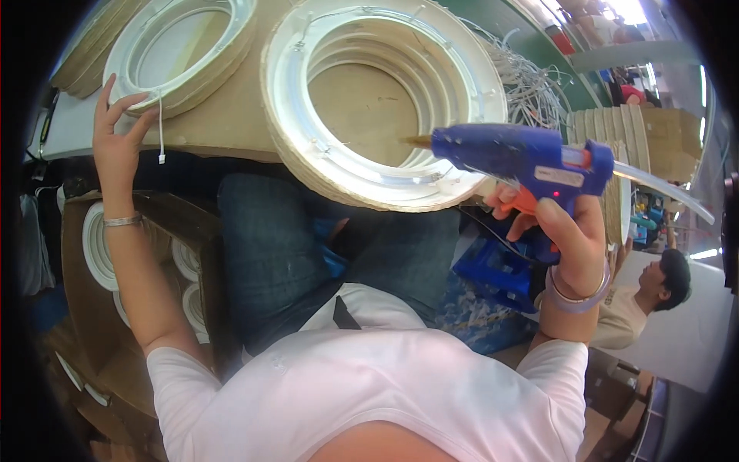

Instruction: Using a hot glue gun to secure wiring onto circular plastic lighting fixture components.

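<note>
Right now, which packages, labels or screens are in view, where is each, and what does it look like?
Label: small pale rectangle on the side of the blue glue gun held in the right hand.
Carton: open brown cardboard box at lower left, below the left hand, holding white rings.
Cartons: brown cardboard boxes stacked at far right.
No screens.

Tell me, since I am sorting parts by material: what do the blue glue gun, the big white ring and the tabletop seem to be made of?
The blue glue gun in the right hand looks like moulded plastic, smooth with a soft sheen, with a brassy metal nozzle. The big white ring seems glossy plastic, given its highlights, stacked on pale layers, possibly foam. The tabletop looks like matt brown board, perhaps cardboard or fibreboard.
</note>
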Available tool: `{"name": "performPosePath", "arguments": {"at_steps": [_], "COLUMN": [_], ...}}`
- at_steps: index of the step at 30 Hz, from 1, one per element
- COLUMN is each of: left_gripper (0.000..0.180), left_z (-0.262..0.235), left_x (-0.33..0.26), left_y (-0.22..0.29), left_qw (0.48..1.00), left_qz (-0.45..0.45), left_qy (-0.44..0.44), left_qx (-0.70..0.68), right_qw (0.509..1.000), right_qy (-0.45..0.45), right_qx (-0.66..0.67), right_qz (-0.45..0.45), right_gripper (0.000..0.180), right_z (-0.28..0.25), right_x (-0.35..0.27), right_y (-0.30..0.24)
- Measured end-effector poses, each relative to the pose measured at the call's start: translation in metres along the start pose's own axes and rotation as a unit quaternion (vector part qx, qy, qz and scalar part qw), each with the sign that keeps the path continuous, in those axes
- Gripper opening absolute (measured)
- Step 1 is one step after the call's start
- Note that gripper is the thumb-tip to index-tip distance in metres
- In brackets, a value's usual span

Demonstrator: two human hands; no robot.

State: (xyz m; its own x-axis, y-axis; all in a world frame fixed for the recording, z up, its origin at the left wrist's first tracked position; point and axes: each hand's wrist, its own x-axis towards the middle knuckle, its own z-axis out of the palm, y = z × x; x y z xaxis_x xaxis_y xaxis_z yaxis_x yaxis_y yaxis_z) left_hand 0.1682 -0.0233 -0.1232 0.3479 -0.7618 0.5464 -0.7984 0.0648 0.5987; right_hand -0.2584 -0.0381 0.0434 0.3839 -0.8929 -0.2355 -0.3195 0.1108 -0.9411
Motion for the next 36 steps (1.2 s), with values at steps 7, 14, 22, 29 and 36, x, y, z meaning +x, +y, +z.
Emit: {"name": "performPosePath", "arguments": {"at_steps": [7,14,22,29,36], "left_gripper": [0.024,0.026,0.026,0.025,0.025], "left_z": [0.006,0.007,0.007,0.007,0.007], "left_x": [0.001,0.000,0.000,0.000,0.000], "left_y": [-0.010,-0.011,-0.013,-0.013,-0.016], "left_qw": [1.000,1.000,1.000,1.000,1.000], "left_qz": [-0.006,0.002,0.006,0.013,0.009], "left_qy": [-0.006,0.000,-0.002,0.000,-0.001], "left_qx": [0.001,-0.002,0.000,0.011,-0.004], "right_qw": [0.994,0.978,0.970,0.972,0.960], "right_qy": [0.084,0.062,0.050,0.029,0.042], "right_qx": [-0.057,-0.164,-0.203,-0.207,-0.216], "right_qz": [-0.050,-0.116,-0.122,-0.104,-0.176], "right_gripper": [0.034,0.027,0.028,0.029,0.024], "right_z": [-0.014,-0.013,-0.008,-0.009,-0.008], "right_x": [-0.039,-0.046,-0.044,-0.043,-0.035], "right_y": [0.021,0.034,0.030,0.023,0.020]}}
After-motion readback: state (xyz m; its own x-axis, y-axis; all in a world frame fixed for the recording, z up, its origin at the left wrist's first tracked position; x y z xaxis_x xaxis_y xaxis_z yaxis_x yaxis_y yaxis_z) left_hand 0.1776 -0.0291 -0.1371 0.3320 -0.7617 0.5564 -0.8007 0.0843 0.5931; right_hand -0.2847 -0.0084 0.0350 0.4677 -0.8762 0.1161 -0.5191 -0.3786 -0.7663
